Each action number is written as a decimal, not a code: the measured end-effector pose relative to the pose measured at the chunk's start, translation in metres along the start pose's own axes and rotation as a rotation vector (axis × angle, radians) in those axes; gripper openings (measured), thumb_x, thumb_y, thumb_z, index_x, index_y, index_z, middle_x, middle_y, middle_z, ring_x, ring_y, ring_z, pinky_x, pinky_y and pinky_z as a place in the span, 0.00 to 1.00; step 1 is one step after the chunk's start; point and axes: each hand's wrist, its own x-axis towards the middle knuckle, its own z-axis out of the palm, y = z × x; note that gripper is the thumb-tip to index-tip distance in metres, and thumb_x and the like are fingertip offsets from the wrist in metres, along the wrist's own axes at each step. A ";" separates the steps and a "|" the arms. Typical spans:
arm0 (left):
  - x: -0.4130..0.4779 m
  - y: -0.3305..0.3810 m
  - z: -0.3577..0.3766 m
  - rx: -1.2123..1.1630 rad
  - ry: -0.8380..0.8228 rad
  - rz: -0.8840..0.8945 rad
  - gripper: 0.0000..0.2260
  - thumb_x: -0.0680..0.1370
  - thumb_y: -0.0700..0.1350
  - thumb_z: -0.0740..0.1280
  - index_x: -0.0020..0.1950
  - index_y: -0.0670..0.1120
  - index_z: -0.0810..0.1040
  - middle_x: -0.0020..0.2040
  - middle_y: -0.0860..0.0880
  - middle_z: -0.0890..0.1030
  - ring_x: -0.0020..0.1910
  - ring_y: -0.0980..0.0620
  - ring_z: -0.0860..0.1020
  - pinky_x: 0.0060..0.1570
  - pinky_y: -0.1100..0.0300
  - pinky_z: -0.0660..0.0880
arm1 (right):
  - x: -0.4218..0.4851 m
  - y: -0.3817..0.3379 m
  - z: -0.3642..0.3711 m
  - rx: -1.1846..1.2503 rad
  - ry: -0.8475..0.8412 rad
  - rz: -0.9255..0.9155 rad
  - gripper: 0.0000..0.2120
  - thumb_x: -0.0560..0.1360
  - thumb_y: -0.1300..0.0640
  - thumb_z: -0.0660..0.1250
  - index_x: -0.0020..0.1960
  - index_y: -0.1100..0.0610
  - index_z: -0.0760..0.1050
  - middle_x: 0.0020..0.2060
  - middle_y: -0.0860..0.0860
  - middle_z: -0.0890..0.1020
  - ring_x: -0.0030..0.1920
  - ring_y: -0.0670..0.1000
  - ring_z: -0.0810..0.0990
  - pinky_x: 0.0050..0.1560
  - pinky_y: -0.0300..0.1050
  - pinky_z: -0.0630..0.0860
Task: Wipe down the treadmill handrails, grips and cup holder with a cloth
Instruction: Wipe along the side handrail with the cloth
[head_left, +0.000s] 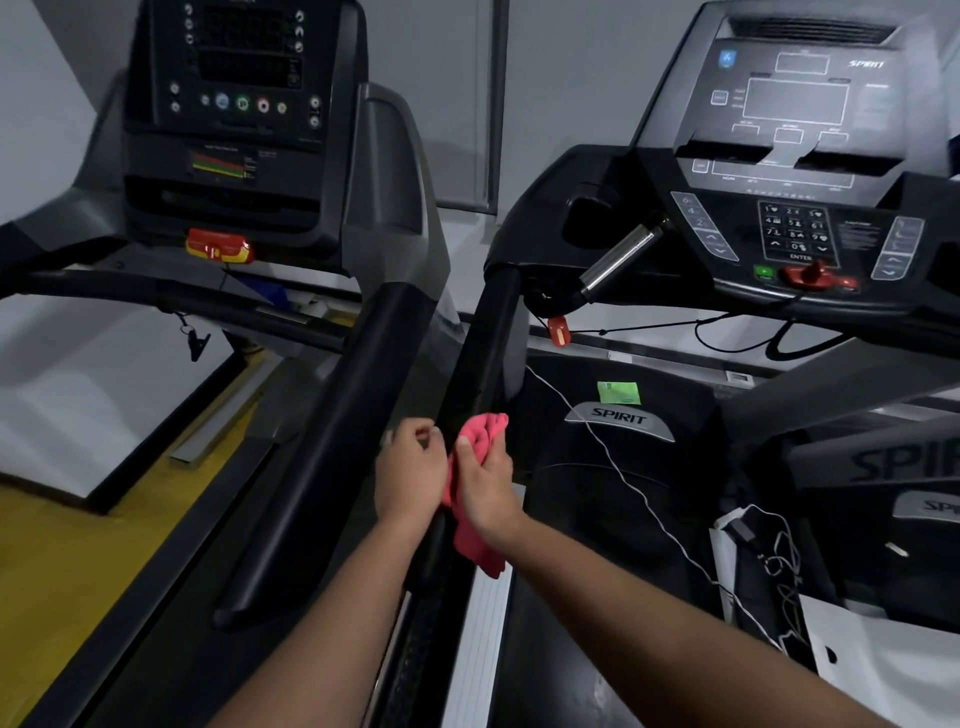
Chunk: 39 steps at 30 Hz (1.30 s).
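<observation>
Pink cloth (485, 428) bunched in the right hand (485, 491), fingers curled round it, pressed against a black handrail (491, 338); left hand (410, 467) just beside, fingers curled, hold cannot be told

Pink cloth (477, 488), black handrail (488, 338)

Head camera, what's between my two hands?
The pink cloth, which the right hand grips over the black handrail; the left hand sits beside it. Head view.
</observation>
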 end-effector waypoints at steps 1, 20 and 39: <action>0.004 -0.003 0.005 0.002 -0.058 -0.093 0.12 0.79 0.49 0.58 0.56 0.45 0.77 0.56 0.45 0.78 0.55 0.45 0.76 0.52 0.55 0.71 | 0.003 -0.002 0.001 0.016 -0.018 0.062 0.29 0.80 0.47 0.55 0.77 0.52 0.49 0.70 0.55 0.66 0.68 0.54 0.67 0.70 0.47 0.61; 0.012 -0.001 0.016 -0.013 -0.241 -0.387 0.29 0.79 0.61 0.49 0.68 0.42 0.72 0.67 0.41 0.73 0.65 0.43 0.72 0.65 0.51 0.67 | 0.030 -0.009 0.001 -0.019 0.228 0.059 0.09 0.81 0.53 0.56 0.56 0.59 0.63 0.59 0.57 0.70 0.58 0.57 0.72 0.55 0.48 0.68; 0.011 0.003 0.013 0.038 -0.246 -0.387 0.28 0.81 0.59 0.48 0.72 0.43 0.66 0.70 0.42 0.69 0.69 0.43 0.68 0.65 0.52 0.63 | 0.048 0.003 0.003 0.172 0.169 0.285 0.13 0.81 0.52 0.51 0.61 0.56 0.68 0.54 0.58 0.77 0.54 0.57 0.76 0.57 0.49 0.71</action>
